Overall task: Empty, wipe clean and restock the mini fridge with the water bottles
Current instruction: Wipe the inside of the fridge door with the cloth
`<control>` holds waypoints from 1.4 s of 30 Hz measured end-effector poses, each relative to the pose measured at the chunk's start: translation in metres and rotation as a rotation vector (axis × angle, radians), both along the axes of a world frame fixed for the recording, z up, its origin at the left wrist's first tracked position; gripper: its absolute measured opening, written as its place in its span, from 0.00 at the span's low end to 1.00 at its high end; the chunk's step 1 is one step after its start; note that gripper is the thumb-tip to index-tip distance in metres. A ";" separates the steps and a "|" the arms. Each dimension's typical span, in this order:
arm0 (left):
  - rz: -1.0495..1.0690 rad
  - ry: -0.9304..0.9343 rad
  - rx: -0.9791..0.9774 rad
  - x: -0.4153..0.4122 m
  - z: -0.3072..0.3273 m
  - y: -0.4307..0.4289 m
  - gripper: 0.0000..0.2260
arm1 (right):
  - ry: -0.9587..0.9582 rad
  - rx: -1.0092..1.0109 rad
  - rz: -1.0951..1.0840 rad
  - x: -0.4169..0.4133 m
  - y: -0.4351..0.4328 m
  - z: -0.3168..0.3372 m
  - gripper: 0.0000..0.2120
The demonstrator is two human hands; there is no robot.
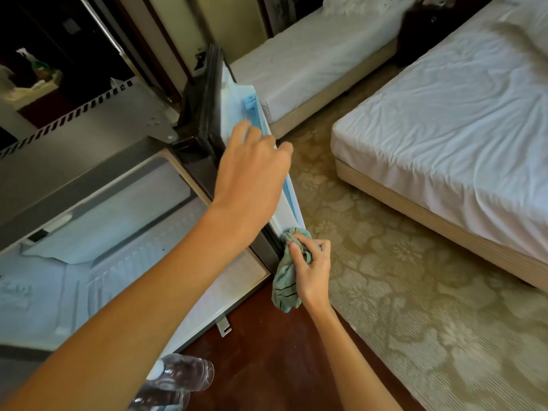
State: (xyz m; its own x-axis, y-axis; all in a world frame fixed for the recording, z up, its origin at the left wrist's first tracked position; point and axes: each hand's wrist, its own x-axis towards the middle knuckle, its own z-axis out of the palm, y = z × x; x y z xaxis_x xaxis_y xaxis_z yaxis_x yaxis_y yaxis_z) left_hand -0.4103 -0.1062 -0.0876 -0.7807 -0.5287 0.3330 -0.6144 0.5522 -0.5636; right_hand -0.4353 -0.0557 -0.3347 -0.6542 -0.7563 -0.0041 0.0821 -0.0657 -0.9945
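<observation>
Now we're counting 1 mini fridge (103,262), w/ its door (234,114) standing open on the right. Our left hand (252,167) is gripping the door's far edge, fingers curling over it by 1 blue rail (252,108). Our right hand (311,271) is bunching 1 green cloth (284,283), fingers closing round it, and pressing it vs. the door's near corner. We're seeing 2 water bottles (181,373) lying on the dark wood floor (267,351) at the near edge, outside the fridge, partly hiding behind our left forearm. Beyond, 2 beds w/ white sheets are standing: a far bed (311,60) and a right bed (444,129), w/ patterned carpet (415,292) lying between them and the door.
</observation>
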 end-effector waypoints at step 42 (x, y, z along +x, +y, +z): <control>0.003 -0.096 0.430 -0.013 0.033 -0.032 0.13 | 0.450 -0.181 -0.210 0.014 -0.016 0.143 0.10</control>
State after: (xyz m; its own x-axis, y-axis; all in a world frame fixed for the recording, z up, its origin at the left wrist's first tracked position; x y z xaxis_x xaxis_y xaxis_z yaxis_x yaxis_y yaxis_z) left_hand -0.4231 -0.1380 -0.0546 -0.7959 -0.6054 0.0082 -0.5721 0.7476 -0.3373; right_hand -0.4210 -0.0720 -0.1917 -0.6986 -0.5716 0.4304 -0.3838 -0.2084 -0.8996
